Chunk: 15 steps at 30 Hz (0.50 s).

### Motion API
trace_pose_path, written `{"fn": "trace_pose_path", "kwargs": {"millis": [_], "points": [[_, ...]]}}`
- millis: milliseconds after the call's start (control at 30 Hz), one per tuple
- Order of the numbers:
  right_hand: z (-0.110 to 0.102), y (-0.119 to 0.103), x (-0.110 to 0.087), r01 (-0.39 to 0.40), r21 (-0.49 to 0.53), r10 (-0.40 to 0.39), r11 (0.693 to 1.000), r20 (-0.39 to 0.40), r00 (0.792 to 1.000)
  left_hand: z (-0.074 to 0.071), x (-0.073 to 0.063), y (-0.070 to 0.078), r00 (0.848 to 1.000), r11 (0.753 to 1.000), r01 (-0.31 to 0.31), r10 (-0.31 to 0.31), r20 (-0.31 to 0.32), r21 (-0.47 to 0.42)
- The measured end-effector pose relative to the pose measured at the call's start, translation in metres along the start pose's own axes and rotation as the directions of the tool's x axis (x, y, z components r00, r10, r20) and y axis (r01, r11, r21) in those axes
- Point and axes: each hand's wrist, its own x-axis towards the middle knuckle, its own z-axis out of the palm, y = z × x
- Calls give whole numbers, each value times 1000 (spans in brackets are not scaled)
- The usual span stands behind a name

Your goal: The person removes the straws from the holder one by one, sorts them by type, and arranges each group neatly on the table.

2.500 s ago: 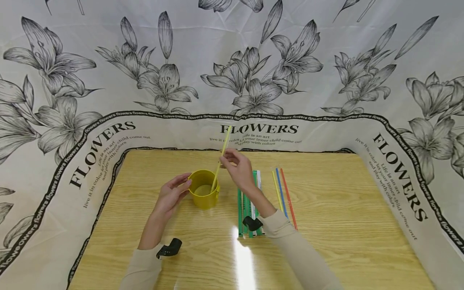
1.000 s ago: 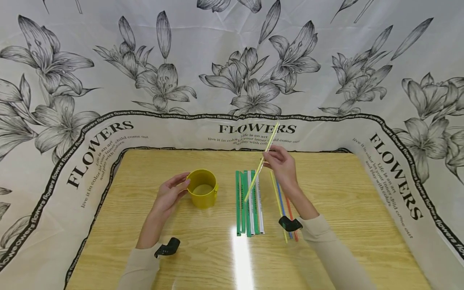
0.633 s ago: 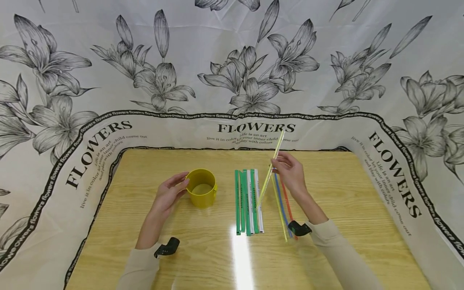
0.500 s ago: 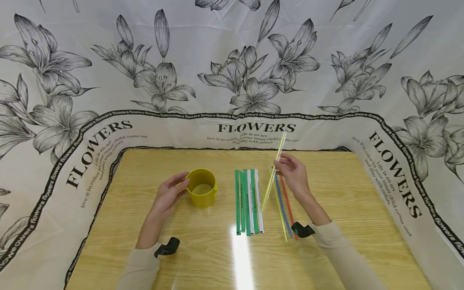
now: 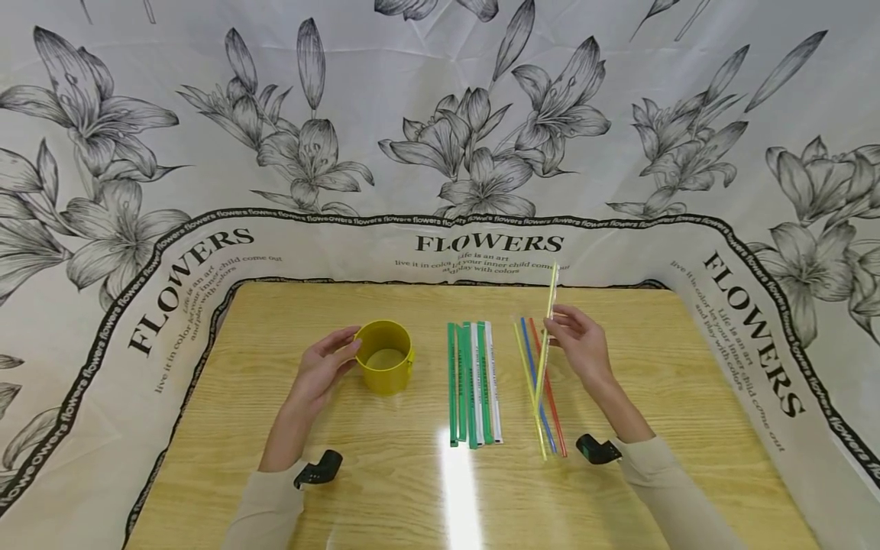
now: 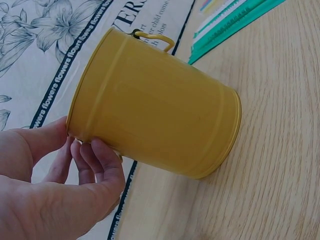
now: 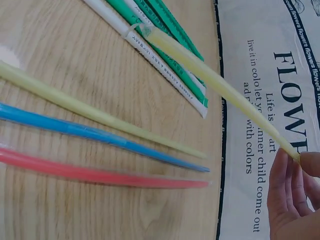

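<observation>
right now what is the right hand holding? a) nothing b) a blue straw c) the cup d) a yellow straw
d: the right hand pinches a yellow straw tilted above the straws lying on the table, while the left hand touches the cup.

Wooden table [image 5: 653, 489]: yellow cup [image 5: 385, 367], green-white sleeves [image 5: 473, 382], apparently three coloured straws [image 5: 546, 416].

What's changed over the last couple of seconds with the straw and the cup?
The right hand lifted the yellow straw out of the yellow cup and carried it rightward, to above the loose coloured straws, still pinching it. The left hand stayed on the cup; the green and white wrapped straws did not move.
</observation>
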Motion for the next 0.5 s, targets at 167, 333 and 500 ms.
{"fn": "trace_pose_path", "kwargs": {"millis": [167, 333, 500], "points": [[-13, 10, -6, -20, -80, 20, 997, 4, 1000, 0, 0, -1, 1000, 1000, 2, -2, 1, 2], [-24, 15, -12, -43, -155, 44, 987, 2, 999, -1, 0, 0, 1000, 1000, 3, -3, 8, 2], [-31, 23, -16, -57, -222, 59, 973, 4, 998, 0, -1, 1, 1000, 1000, -3, 3, 9, -5]]}}
